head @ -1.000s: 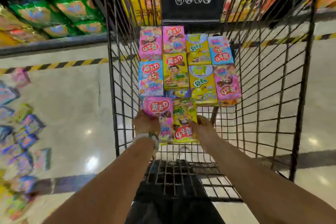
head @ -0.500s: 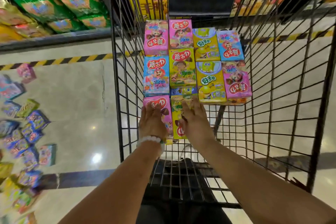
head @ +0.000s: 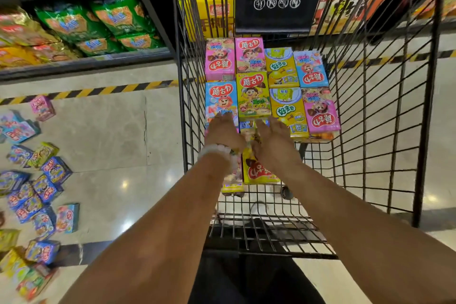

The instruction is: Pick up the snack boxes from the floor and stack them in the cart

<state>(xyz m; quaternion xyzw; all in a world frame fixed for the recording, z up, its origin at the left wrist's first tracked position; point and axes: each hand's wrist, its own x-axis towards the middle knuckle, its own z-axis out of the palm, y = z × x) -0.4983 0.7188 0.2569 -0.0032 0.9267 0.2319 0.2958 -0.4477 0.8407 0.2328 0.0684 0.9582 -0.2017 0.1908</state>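
Observation:
Both arms reach into the black wire cart (head: 377, 145). My left hand (head: 223, 132) lies flat, fingers straight, on a pink snack box that it mostly hides, next to the blue box (head: 220, 100). My right hand (head: 272, 139) presses with straight fingers on the yellow snack box (head: 257, 170) beside it. Beyond my hands, several pink, yellow and blue boxes lie in two neat rows on the cart floor, among them a yellow-green box (head: 253, 94) and a pink box (head: 320, 111). Several more boxes (head: 47, 180) lie scattered on the floor at the left.
Shelves with green and gold snack bags (head: 93, 24) stand at the upper left behind a yellow-black floor stripe (head: 88, 92). A black sign panel (head: 277, 2) hangs on the cart's far end. The cart floor to the right of my hands is bare wire.
Both hands let go of the pink and yellow boxes they gripped and slid forward over them, flattening them down against the row of boxes. The view tilted slightly downward.

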